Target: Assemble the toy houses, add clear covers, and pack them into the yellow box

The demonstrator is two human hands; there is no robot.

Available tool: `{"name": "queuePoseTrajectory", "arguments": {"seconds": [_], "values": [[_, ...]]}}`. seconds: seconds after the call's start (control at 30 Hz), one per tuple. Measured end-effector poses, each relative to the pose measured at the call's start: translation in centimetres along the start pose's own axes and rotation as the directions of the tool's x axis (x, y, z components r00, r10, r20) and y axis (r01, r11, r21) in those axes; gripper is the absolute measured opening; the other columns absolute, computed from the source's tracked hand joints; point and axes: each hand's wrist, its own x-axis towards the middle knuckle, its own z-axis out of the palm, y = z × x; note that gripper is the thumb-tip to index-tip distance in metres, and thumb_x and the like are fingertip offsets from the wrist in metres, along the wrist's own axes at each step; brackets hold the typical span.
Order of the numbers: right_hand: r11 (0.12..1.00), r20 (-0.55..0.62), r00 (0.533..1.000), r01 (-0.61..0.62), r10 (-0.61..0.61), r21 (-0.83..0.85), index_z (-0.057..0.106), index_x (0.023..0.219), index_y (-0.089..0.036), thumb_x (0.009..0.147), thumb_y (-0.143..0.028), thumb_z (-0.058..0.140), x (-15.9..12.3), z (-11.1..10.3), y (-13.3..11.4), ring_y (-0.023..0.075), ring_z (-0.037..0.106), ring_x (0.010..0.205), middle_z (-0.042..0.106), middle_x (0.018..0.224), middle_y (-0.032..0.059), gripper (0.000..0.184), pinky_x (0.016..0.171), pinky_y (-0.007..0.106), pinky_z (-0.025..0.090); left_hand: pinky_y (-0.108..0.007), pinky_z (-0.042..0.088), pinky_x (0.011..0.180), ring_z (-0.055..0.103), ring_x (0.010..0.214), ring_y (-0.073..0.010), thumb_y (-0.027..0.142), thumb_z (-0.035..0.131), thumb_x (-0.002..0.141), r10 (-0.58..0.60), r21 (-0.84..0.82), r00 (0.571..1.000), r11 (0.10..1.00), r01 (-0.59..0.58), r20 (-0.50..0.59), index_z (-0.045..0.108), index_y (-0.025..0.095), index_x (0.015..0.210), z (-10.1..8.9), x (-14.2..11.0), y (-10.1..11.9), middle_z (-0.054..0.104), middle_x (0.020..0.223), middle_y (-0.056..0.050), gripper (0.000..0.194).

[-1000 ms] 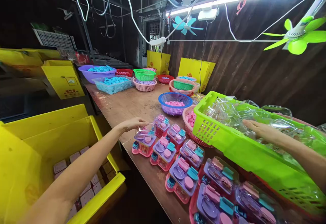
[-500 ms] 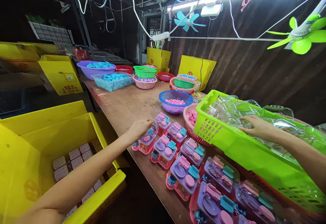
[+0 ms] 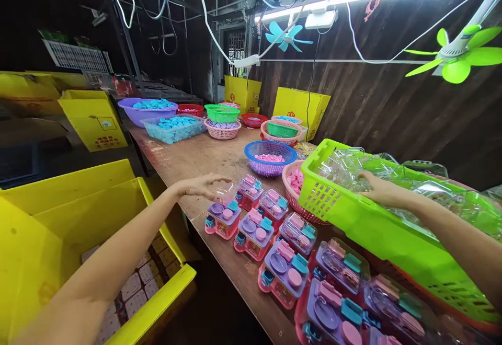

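My left hand [image 3: 202,185] pinches a clear plastic cover [image 3: 225,192], tilted above the back end of a pink toy set [image 3: 223,219]. That toy set has a purple top with pink and teal pieces, and its top is uncovered. Several like toy sets stand in two rows along the table; the row nearer the basket wears clear covers, such as the covered toy set [image 3: 297,232]. My right hand [image 3: 382,189] is over the bright green basket [image 3: 319,198], its thumb and fingers apart at the heap of clear covers [image 3: 345,170]. Its fingertips are partly hidden there.
A yellow carton [image 3: 157,225] with packed pale pieces stands left of the table [image 3: 176,159]. Beyond the toys are a blue-and-purple basket [image 3: 270,164] and a pink basket [image 3: 290,198] of pink parts. Farther back stand more baskets and a purple basin [image 3: 129,112].
My left hand has drawn up and left with the clear cover, off the nearest toy set's top. My right hand has shifted slightly left over the cover heap.
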Motion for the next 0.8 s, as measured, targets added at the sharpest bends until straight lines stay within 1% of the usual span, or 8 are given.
{"name": "queuePoseTrajectory", "arguments": {"seconds": [0.1, 0.17, 0.23, 0.33, 0.47, 0.53, 0.67, 0.8], "values": [[0.991, 0.132, 0.983, 0.115, -0.124, 0.072, 0.038, 0.137, -0.019, 0.079, -0.025, 0.061, -0.2, -0.6, 1.5, 0.0225, 0.047, 0.120, 0.047, 0.134, 0.0188, 0.062, 0.091, 0.028, 0.035, -0.043, 0.029, 0.105, 0.033, 0.130, -0.0279, 0.039, 0.067, 0.072, 0.056, -0.063, 0.986, 0.997, -0.047, 0.157, 0.034, 0.032, 0.137, 0.9, 0.2, -0.7, 0.037, 0.144, -0.005, 0.074], [0.984, 0.125, 0.985, 0.098, -0.117, 0.149, 0.042, 0.135, -0.020, 0.080, -0.028, 0.060, -0.7, -0.8, 2.0, 0.0210, 0.046, 0.120, 0.043, 0.137, 0.0177, 0.058, 0.088, 0.026, 0.036, -0.043, 0.025, 0.107, 0.031, 0.132, -0.0289, 0.036, 0.068, 0.070, 0.122, -0.058, 0.977, 0.992, -0.114, 0.177, 0.037, 0.029, 0.136, 2.0, 0.7, -0.7, 0.035, 0.145, -0.007, 0.073], [0.971, 0.140, 0.990, -0.045, 0.012, 0.235, 0.044, 0.133, -0.021, 0.081, -0.044, 0.056, -1.1, -0.9, 1.8, 0.0211, 0.053, 0.108, 0.042, 0.137, 0.0186, 0.059, 0.074, 0.027, 0.041, -0.044, 0.024, 0.108, 0.029, 0.133, -0.0296, 0.033, 0.069, 0.069, 0.161, -0.026, 0.971, 0.987, -0.159, 0.177, 0.040, 0.027, 0.135, 2.9, 1.2, -0.6, 0.033, 0.145, -0.009, 0.073], [0.909, 0.189, 0.945, -0.312, 0.267, 0.278, 0.040, 0.134, -0.021, 0.074, -0.070, 0.044, -1.6, -0.5, 0.4, 0.0210, 0.059, 0.080, 0.051, 0.123, 0.0222, 0.078, 0.053, 0.029, 0.038, -0.043, 0.024, 0.109, 0.025, 0.136, -0.0285, 0.032, 0.067, 0.071, 0.167, 0.068, 0.972, 0.981, -0.180, 0.164, 0.034, 0.028, 0.138, 3.9, 1.1, -0.6, 0.029, 0.148, -0.009, 0.075], [0.908, 0.117, 0.955, -0.295, 0.272, 0.299, 0.039, 0.131, -0.016, 0.060, -0.067, 0.063, -1.1, -0.1, -1.0, 0.0149, 0.053, 0.059, 0.057, 0.107, 0.0189, 0.091, 0.047, 0.026, 0.035, -0.052, 0.018, 0.109, 0.007, 0.139, -0.0350, 0.045, 0.067, 0.070, 0.048, 0.254, 0.991, 0.964, -0.078, 0.122, 0.012, 0.027, 0.145, 4.7, 0.8, -1.0, 0.010, 0.153, -0.012, 0.095], [0.867, 0.107, 0.967, -0.254, 0.230, 0.428, 0.045, 0.125, -0.017, 0.055, -0.057, 0.073, -0.8, -0.2, -1.0, 0.0111, 0.049, 0.054, 0.058, 0.104, 0.0145, 0.086, 0.045, 0.025, 0.035, -0.057, 0.015, 0.108, -0.001, 0.138, -0.0380, 0.053, 0.064, 0.070, -0.001, 0.299, 1.000, 0.954, -0.007, 0.028, 0.005, 0.023, 0.146, 4.8, 1.4, -0.2, 0.004, 0.153, -0.015, 0.100], [0.570, 0.125, 0.971, -0.220, 0.202, 0.792, 0.060, 0.101, -0.020, 0.053, -0.036, 0.078, -0.6, -0.8, -0.2, 0.0075, 0.044, 0.052, 0.059, 0.087, 0.0038, 0.054, 0.044, 0.022, 0.032, -0.047, 0.022, 0.110, 0.018, 0.138, -0.0297, 0.053, 0.051, 0.082, 0.107, 0.166, 0.948, 0.984, -0.059, -0.299, 0.011, 0.024, 0.145, 4.2, 4.6, 6.3, 0.017, 0.152, -0.011, 0.081], [0.371, 0.040, 0.961, -0.144, 0.274, 0.917, 0.061, 0.079, -0.019, 0.048, -0.020, 0.076, -0.7, -1.7, 0.5, 0.0091, 0.049, 0.061, 0.056, 0.077, 0.0003, 0.034, 0.049, 0.020, 0.036, -0.043, 0.033, 0.105, 0.043, 0.125, -0.0243, 0.041, 0.056, 0.082, 0.293, -0.071, 0.831, 0.927, -0.368, -0.473, 0.028, 0.023, 0.141, 3.9, 10.2, 15.7, 0.045, 0.137, -0.011, 0.067]]}}
